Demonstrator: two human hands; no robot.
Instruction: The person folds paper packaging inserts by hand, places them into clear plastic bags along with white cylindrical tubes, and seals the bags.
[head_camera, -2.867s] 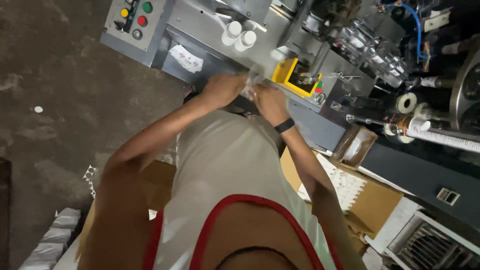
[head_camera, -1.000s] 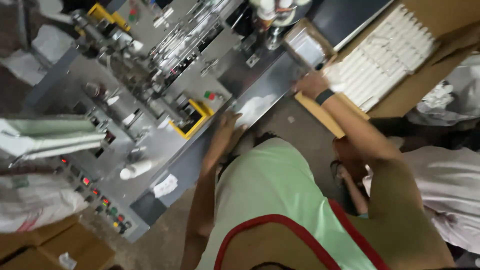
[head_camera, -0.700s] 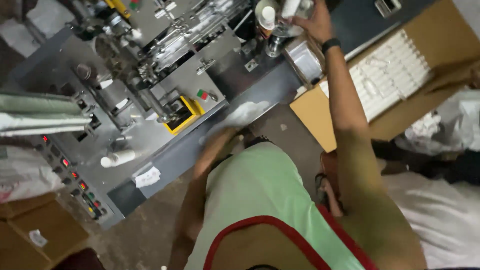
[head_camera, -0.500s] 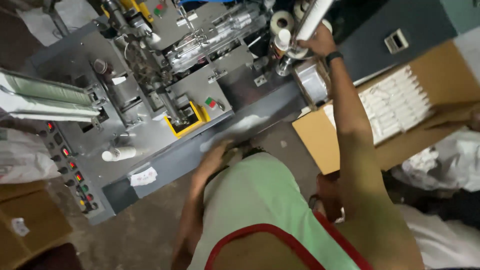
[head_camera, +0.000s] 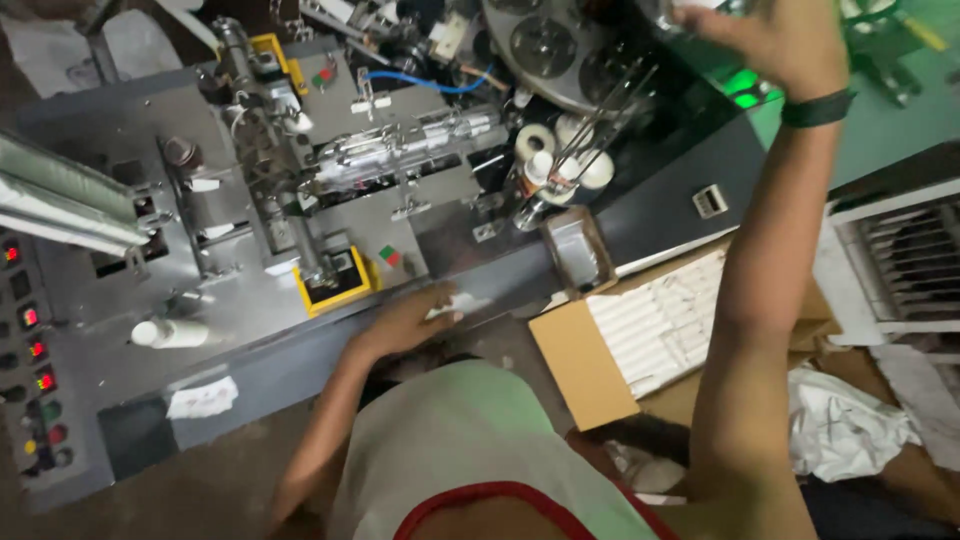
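Observation:
My left hand (head_camera: 410, 318) rests flat on the front ledge of a grey metal machine (head_camera: 250, 300), its fingers on a small white packet (head_camera: 455, 305). My right hand (head_camera: 775, 40) is raised high at the top right, with a black band on its wrist, reaching to the round slotted disc (head_camera: 555, 45) at the machine's back. Its fingers curl near a pale object at the top edge, and what they hold is hidden. White rolls (head_camera: 560, 150) stand on pins under the disc.
An open cardboard box (head_camera: 660, 320) of white tubes stands at the right, below my right arm. A panel of red and green buttons (head_camera: 35, 350) runs down the left edge. A white bottle (head_camera: 170, 332) lies on the ledge. Crumpled white wrap (head_camera: 845, 425) lies at the lower right.
My right hand has risen from the cardboard box up to the disc at the machine's back. My left hand stays on the front ledge. The view has swung right.

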